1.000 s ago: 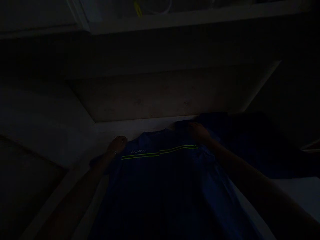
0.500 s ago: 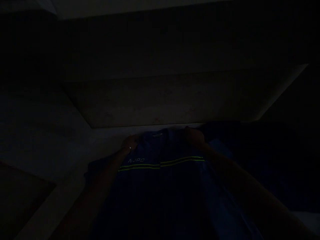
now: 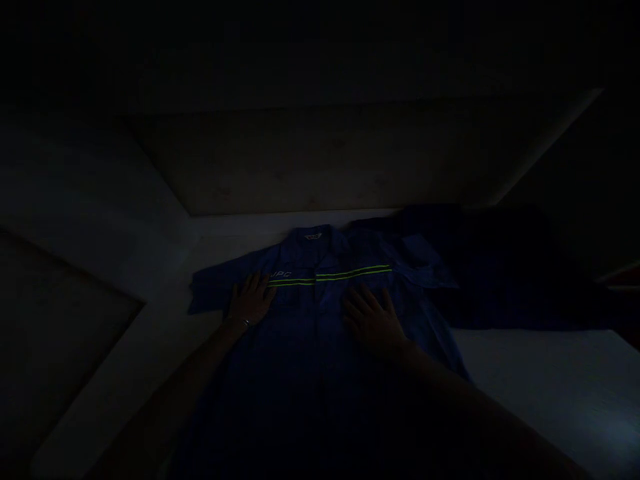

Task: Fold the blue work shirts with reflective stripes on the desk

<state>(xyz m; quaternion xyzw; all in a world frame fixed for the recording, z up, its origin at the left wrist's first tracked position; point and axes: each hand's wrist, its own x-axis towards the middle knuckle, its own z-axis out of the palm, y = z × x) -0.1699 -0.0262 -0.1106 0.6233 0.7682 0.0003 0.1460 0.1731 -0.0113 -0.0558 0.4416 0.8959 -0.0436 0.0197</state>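
Note:
A blue short-sleeved work shirt (image 3: 310, 320) lies spread out, front side up, its collar toward the far side. Two bright yellow-green stripes cross its chest, with pale letters above them on the left. My left hand (image 3: 251, 298) rests flat on the left chest, fingers spread over the end of the stripe; a thin bracelet circles the wrist. On the other half of the chest, just below the stripe, my right hand (image 3: 373, 317) lies with fingers apart. The lower part of the shirt fades into darkness.
The scene is very dark. Dark navy cloth (image 3: 515, 267) lies to the right, partly beneath the shirt's sleeve. A pale surface (image 3: 545, 363) shows at the lower right. Behind the collar rises a brownish panel (image 3: 320, 167) with a light edge below it.
Both hands have let go of the shirt near the collar and shoulders and moved down onto the chest, fingers now spread. The view has tilted, showing more of the shirt.

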